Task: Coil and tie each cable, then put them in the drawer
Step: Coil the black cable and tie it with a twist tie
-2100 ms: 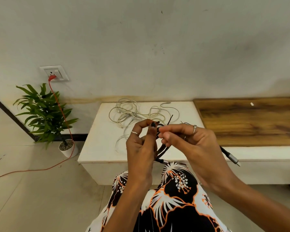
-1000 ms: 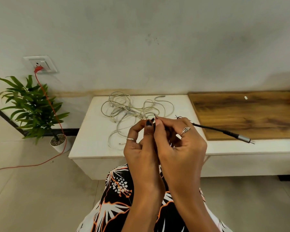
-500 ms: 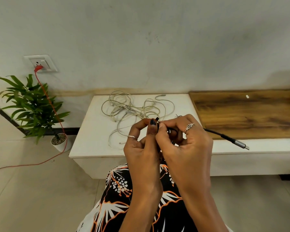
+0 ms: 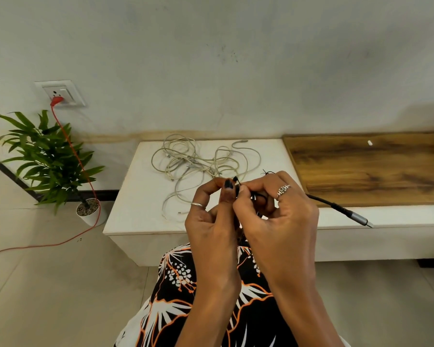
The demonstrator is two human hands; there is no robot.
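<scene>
A black cable (image 4: 336, 207) is bunched between both hands, mostly hidden by them; its grey plug end sticks out to the right over the cabinet's front edge. My left hand (image 4: 212, 219) pinches the coil with thumb and fingers. My right hand (image 4: 276, 216) pinches a thin black tie (image 4: 238, 181) at the top of the coil, finger against my left thumb. A tangle of white cables (image 4: 198, 164) lies loose on the white cabinet top (image 4: 138, 204) behind my hands.
A wooden panel (image 4: 371, 169) covers the cabinet's right part, with a small white piece (image 4: 370, 143) on it. A potted plant (image 4: 50, 159) stands on the floor at left. A red cord (image 4: 85, 191) runs from the wall socket (image 4: 60, 93) across the floor.
My hands have kept working the tie at the top of the coil. The black cable's plug end has swung from hanging low to sticking out rightward, then dipped slightly.
</scene>
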